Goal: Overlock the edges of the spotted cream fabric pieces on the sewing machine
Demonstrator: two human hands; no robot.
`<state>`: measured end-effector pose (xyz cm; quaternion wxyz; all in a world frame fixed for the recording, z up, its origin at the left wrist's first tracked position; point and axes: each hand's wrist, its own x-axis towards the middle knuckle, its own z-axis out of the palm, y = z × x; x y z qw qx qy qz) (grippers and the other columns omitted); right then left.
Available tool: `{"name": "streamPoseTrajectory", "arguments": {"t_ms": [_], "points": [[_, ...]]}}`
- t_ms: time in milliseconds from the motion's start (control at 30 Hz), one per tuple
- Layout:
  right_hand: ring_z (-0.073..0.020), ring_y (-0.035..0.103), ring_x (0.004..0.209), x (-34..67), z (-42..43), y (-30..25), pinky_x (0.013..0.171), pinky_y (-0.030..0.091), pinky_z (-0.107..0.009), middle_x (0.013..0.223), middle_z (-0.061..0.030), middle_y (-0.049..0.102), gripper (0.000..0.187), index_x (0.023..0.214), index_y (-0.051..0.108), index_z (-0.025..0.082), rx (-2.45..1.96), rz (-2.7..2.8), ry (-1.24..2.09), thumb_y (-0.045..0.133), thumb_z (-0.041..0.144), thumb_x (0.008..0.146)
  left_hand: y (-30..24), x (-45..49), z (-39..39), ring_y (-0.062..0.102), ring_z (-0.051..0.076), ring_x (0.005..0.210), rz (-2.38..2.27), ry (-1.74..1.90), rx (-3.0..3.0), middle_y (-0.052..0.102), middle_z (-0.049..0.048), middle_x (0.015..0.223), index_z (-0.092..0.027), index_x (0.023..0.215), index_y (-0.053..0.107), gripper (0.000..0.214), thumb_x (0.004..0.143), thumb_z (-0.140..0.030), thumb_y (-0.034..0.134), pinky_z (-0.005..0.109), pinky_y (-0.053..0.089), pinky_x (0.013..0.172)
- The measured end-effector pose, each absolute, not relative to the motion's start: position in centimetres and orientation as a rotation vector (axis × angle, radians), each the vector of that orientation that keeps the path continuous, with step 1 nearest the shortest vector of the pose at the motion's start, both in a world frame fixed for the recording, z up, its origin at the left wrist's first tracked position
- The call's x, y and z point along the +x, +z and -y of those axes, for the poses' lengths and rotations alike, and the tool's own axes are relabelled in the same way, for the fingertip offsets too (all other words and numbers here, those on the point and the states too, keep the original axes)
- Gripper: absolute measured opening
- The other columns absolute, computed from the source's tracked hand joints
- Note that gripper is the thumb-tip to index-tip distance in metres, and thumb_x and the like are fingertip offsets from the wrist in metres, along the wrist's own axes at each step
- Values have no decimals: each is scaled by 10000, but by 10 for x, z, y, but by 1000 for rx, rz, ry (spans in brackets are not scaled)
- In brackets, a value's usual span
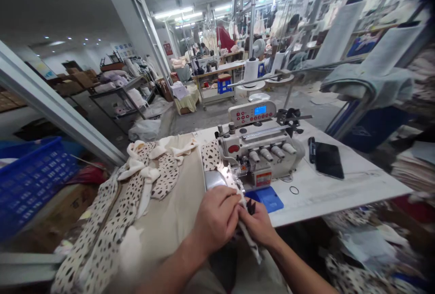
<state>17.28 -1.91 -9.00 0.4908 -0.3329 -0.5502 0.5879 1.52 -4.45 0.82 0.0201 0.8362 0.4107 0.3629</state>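
A white overlock sewing machine (261, 149) with a lit blue display stands on the white table (316, 203). Spotted cream fabric (211, 156) lies at its needle area and runs toward me into both hands. My left hand (217, 212) is closed on the fabric edge, fingers curled over it. Close against it, my right hand (258, 224) pinches the same edge from the right, and a strip of the fabric hangs below. A small dark pointed shape shows at the right fingers; I cannot tell what it is. More spotted pieces (166, 176) with cream trim lie to the left.
A blue pad (268, 199) lies beside the machine. A black phone (329, 160) and a black ring (294, 190) are farther right. Thread cones (251, 71) stand behind. At left is a blue plastic basket (37, 180); fabric scraps (370, 248) lie low at right.
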Motion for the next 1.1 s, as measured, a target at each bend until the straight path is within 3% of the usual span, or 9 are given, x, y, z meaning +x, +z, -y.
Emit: {"name": "streamPoseTrajectory", "arguments": {"t_ms": [167, 400, 600, 900, 1100], "points": [[-184, 593, 799, 172, 20, -85, 774, 495, -287, 877, -51, 700, 304, 924, 718, 161, -780, 1361, 1414, 654, 457, 916, 4, 16, 36, 566, 254, 1147, -1485, 995, 2656, 687, 70, 1148, -205, 1038, 665, 138, 933, -184, 578, 455, 447, 1004], [-198, 627, 785, 171, 20, -88, 765, 518, -305, 865, -63, 726, 323, 926, 731, 157, -823, 1308, 1391, 704, 475, 874, 9, 10, 29, 558, 271, 1163, -1577, 884, 2710, 666, 74, 1230, -231, 1175, 651, 242, 945, -225, 576, 483, 437, 996], [-227, 660, 758, 172, 19, -87, 737, 545, -331, 864, -99, 752, 425, 941, 746, 138, -949, 1244, 1304, 726, 546, 823, 5, 13, 39, 572, 256, 1101, -1578, 989, 2693, 678, 90, 1173, -200, 1148, 656, 223, 944, -188, 567, 449, 462, 942], [-213, 665, 725, 173, 21, -79, 691, 552, -308, 830, -83, 755, 374, 898, 745, 139, -903, 1267, 1340, 719, 507, 837, 8, 18, 41, 547, 266, 1122, -1694, 803, 2755, 671, 82, 1195, -184, 1227, 615, 284, 949, -216, 569, 473, 430, 990], [-227, 683, 775, 173, 20, -85, 745, 559, -326, 889, -89, 767, 353, 945, 758, 144, -866, 1286, 1338, 715, 482, 852, 7, 15, 31, 546, 278, 1138, -1762, 768, 2743, 648, 99, 1214, -196, 1253, 608, 303, 957, -240, 558, 486, 428, 988]]}}
